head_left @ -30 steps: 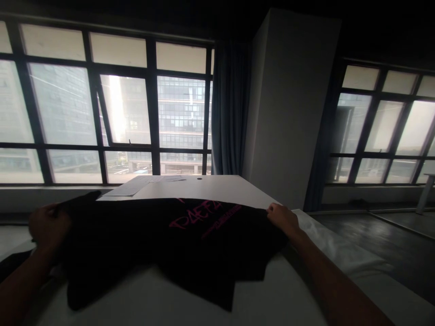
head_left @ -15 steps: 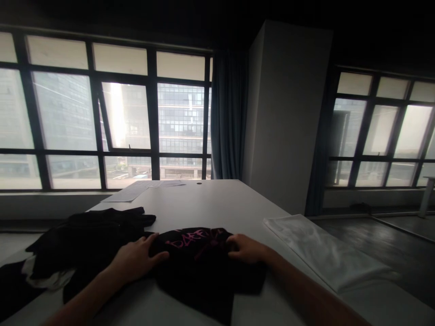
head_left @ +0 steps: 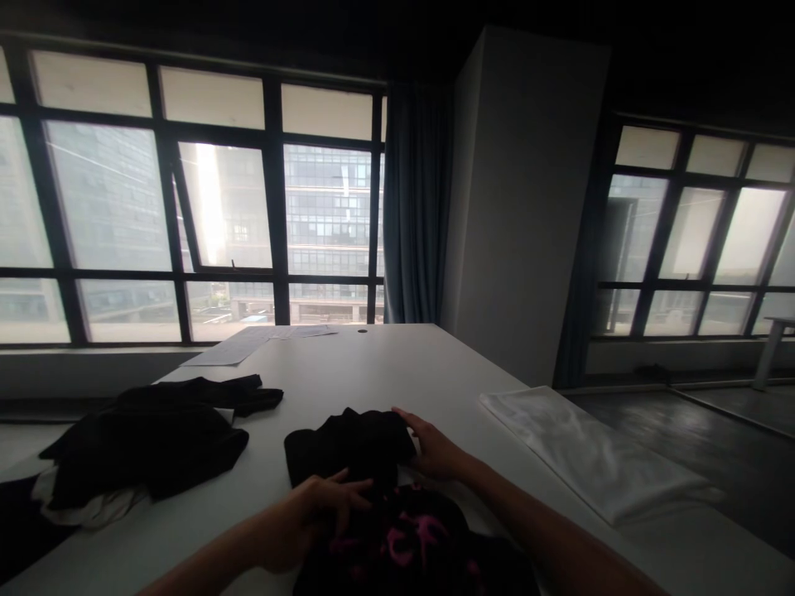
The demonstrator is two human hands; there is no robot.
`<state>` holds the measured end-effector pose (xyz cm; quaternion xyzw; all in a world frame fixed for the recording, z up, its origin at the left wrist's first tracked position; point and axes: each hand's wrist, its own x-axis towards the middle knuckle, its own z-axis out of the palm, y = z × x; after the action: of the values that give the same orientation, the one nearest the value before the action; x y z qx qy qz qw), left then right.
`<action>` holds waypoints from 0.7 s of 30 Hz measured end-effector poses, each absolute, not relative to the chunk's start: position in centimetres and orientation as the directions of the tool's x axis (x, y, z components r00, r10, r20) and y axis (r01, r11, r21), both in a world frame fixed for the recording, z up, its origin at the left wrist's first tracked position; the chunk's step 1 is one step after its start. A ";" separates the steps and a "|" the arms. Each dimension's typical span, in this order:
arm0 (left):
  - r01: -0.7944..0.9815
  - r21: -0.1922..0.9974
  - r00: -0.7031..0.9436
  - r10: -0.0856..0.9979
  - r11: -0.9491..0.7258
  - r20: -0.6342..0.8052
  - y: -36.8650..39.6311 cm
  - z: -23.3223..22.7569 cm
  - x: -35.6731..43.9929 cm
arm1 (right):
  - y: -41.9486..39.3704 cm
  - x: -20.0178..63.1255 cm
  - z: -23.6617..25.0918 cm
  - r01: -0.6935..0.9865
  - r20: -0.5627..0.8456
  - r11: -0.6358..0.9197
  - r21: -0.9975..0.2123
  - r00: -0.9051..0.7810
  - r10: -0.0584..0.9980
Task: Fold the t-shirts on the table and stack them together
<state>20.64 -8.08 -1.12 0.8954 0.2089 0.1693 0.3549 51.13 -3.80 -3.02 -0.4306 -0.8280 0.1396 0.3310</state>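
Observation:
A black shirt with pink lettering (head_left: 378, 488) lies bunched on the white table (head_left: 373, 372) right in front of me. My left hand (head_left: 323, 509) rests on its middle, fingers bent over the cloth where the pink print shows. My right hand (head_left: 435, 447) presses flat on the shirt's far right edge. Whether either hand actually pinches the cloth is hard to tell in the dim light.
A heap of black and white clothes (head_left: 149, 447) lies at the left. A folded white cloth (head_left: 590, 455) lies at the table's right edge. Papers (head_left: 248, 343) sit at the far end near the windows. A pillar (head_left: 522, 207) stands behind the table.
The shirt, held spread wide a second ago, has come down and been gathered into a small bundle. Both hands moved inward and toward me, folding the lower part over.

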 end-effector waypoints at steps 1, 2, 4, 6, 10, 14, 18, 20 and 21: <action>0.224 0.713 0.855 0.485 -0.664 0.183 -8.0 -0.9 20.7 | -4.0 50.6 -2.9 0.574 0.452 0.634 -0.518 -0.446 0.773; 0.214 0.707 0.839 0.497 -0.674 0.220 -7.7 -0.7 20.6 | -4.3 50.1 -2.7 0.545 0.462 0.651 -0.528 -0.460 0.759; 0.258 0.676 0.737 0.593 -0.690 0.324 -6.4 -0.1 19.7 | -4.5 49.7 -1.8 0.537 0.465 0.616 -0.577 -0.404 0.788; 0.357 0.651 0.535 0.718 -0.670 0.445 -4.2 0.2 18.0 | -4.5 50.2 -0.5 0.522 0.508 0.552 -0.650 -0.242 0.827; 0.557 0.677 0.146 0.859 -0.481 0.490 -1.1 -0.1 14.9 | -4.4 52.8 2.7 0.362 0.608 0.512 -0.779 0.241 0.756; 0.710 0.557 0.411 0.896 -0.432 0.170 -3.7 -1.0 16.5 | -4.9 55.7 4.7 0.285 0.435 0.329 -0.900 0.550 0.713; 0.578 0.521 0.747 0.664 -0.628 -0.027 -9.3 -1.1 21.3 | -5.3 57.5 5.1 0.196 0.231 0.138 -0.971 0.607 0.760; 0.481 0.617 0.802 0.597 -0.623 -0.022 -11.0 -0.7 22.9 | -5.3 58.0 5.0 0.181 0.184 0.092 -0.979 0.595 0.782; 0.448 0.675 0.802 0.597 -0.586 -0.015 -11.5 -0.6 23.3 | -5.3 58.1 4.9 0.179 0.173 0.082 -0.980 0.585 0.792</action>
<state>23.27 -11.54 -0.59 0.8840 0.2954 0.1073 0.3460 58.12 -5.29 4.95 -0.6318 -0.3841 0.2445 0.6273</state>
